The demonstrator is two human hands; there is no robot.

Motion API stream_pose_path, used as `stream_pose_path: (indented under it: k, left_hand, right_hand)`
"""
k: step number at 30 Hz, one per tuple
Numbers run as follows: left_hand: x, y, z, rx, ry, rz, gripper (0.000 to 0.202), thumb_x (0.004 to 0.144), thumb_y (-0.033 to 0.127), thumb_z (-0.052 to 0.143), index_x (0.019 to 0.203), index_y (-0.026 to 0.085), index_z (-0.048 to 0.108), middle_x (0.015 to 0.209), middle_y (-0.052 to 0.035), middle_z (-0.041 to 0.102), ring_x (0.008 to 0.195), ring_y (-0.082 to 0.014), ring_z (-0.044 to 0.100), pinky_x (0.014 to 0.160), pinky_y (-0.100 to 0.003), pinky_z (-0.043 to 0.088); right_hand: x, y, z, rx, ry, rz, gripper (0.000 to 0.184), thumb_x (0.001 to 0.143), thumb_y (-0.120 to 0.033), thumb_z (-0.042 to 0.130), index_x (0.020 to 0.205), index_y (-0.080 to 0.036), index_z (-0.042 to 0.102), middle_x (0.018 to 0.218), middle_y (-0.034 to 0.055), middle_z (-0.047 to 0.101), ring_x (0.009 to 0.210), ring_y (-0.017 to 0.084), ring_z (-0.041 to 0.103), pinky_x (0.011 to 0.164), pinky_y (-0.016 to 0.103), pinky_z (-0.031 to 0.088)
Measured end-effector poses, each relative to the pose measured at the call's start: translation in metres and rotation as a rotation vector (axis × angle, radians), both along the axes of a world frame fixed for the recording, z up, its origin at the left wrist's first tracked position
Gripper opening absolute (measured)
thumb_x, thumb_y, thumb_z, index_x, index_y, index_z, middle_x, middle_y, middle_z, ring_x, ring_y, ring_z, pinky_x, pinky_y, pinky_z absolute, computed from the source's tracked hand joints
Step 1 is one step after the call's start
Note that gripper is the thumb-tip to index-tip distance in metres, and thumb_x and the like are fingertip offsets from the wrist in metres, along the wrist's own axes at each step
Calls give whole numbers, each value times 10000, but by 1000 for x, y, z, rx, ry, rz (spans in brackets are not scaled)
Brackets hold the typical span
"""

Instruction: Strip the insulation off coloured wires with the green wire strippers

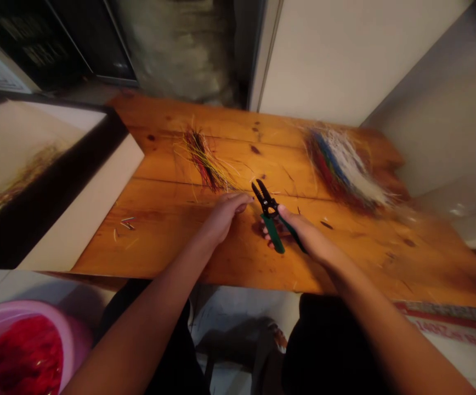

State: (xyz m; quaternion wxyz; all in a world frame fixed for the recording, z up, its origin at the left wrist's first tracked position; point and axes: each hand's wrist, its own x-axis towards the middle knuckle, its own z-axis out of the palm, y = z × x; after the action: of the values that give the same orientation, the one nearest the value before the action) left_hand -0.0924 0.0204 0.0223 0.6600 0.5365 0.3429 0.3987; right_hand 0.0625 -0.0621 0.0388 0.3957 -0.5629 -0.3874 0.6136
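Note:
My right hand [293,227] is wrapped round a wire stripper [267,204] with green handles and black notched jaws. The jaws stand apart and point away from me. Just left of them, my left hand [230,211] is closed in a pinch on a thin wire [252,199], of which only a small tip shows. That tip is close to the jaws; whether it touches them is unclear. Beyond my left hand lies a loose bundle of red, yellow and black wires [205,162] on the wooden table [172,241].
A thicker bundle of white, blue and red wires [347,164] lies at the right. A white box with a black rim [110,186] stands at the left, holding yellowish strands. Small wire scraps [128,224] lie beside it. A pink tub [71,334] with red contents is below left.

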Motion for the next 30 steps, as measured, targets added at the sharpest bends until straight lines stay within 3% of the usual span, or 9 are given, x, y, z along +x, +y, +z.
stream_pose_path:
  k: [16, 30]
  left_hand:
    - [-1, 1, -2, 5, 43, 12, 349, 713, 263, 527, 476, 176, 285, 484, 50, 243, 477, -73, 216, 508, -264, 193]
    - [-6, 4, 4, 8, 45, 45, 383, 759, 325, 518, 469, 172, 321, 467, 48, 285, 459, -66, 261, 492, -255, 222]
  right_hand:
    - [-5, 2, 4, 12, -98, 50, 524, 803, -625, 430, 800, -140, 627, 768, 77, 655, 591, 130, 577, 583, 269, 496]
    - [-15, 7, -11, 4, -161, -27, 510, 790, -637, 434, 782, -154, 595, 649, 32, 570, 487, 102, 513, 397, 208, 419]
